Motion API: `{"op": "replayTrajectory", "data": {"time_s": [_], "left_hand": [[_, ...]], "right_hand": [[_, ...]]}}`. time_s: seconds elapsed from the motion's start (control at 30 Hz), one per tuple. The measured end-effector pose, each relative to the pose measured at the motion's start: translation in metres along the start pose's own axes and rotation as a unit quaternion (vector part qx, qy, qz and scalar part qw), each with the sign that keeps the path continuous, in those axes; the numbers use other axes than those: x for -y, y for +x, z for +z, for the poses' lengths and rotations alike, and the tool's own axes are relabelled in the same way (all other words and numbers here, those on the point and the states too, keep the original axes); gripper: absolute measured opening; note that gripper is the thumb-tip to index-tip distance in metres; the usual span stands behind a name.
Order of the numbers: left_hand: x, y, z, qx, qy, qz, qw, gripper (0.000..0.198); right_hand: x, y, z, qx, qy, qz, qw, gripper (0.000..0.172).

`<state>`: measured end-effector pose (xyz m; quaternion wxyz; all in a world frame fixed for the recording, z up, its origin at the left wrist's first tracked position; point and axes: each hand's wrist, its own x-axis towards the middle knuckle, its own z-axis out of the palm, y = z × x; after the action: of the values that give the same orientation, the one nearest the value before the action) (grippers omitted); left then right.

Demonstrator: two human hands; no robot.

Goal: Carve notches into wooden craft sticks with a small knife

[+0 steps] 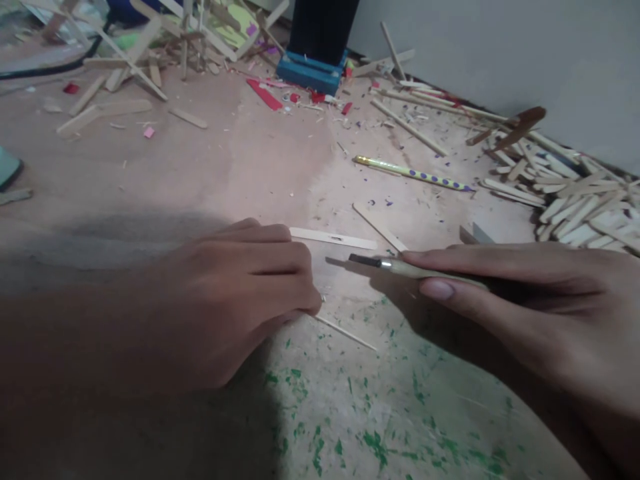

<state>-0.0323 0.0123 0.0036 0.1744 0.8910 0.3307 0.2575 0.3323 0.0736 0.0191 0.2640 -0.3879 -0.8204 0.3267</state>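
My right hand [530, 300] grips a small carving tool [400, 267] between thumb and fingers. Its handle is pale, with a shiny collar and a dark metal tip pointing left above the table. My left hand [250, 287] is closed on the tabletop, knuckles up; what its fingertips hold is hidden. A flat craft stick [355, 241] with a small slot cut in it lies just beyond those knuckles, its left end out of sight. From under the left fingertips a thin wooden strip [346, 333] sticks out. Another craft stick [377, 225] lies slanted near the tool.
A yellow pencil with purple dots [415, 173] lies farther back. Craft sticks [580, 200] are heaped at right against the wall [525, 53]. Glued stick pieces [135, 60] stand at the back left. A dark post with a blue base [313, 70] rises behind. Paper scraps and green paint flecks dot the table.
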Motion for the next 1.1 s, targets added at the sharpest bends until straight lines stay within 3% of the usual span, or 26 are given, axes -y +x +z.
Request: {"op": "replayTrajectory", "data": {"time_s": [0.1, 0.27, 0.43, 0.67, 0.9, 1.1], "left_hand": [[0.002, 0.001, -0.002, 0.002, -0.012, -0.020, 1.000, 0.034], [-0.006, -0.004, -0.003, 0.011, -0.025, -0.046, 0.999, 0.035], [-0.003, -0.003, -0.005, 0.021, -0.035, -0.033, 0.999, 0.033], [0.002, 0.001, -0.002, 0.019, -0.036, -0.042, 0.998, 0.044], [0.002, -0.001, -0.002, 0.006, -0.034, -0.037, 0.999, 0.049], [0.003, 0.003, -0.001, 0.004, -0.038, -0.029, 0.999, 0.047]], "right_hand": [[0.004, 0.003, 0.000, 0.010, 0.037, 0.015, 0.999, 0.036], [0.010, 0.002, -0.005, 0.035, -0.029, 0.008, 0.999, 0.021], [0.015, -0.003, -0.005, 0.110, 0.018, -0.058, 0.992, 0.047], [0.021, 0.001, -0.002, 0.199, 0.001, -0.120, 0.973, 0.062], [0.026, 0.011, -0.002, 0.211, -0.033, -0.156, 0.964, 0.056], [0.021, 0.008, -0.003, 0.204, -0.057, -0.173, 0.962, 0.036]]}}
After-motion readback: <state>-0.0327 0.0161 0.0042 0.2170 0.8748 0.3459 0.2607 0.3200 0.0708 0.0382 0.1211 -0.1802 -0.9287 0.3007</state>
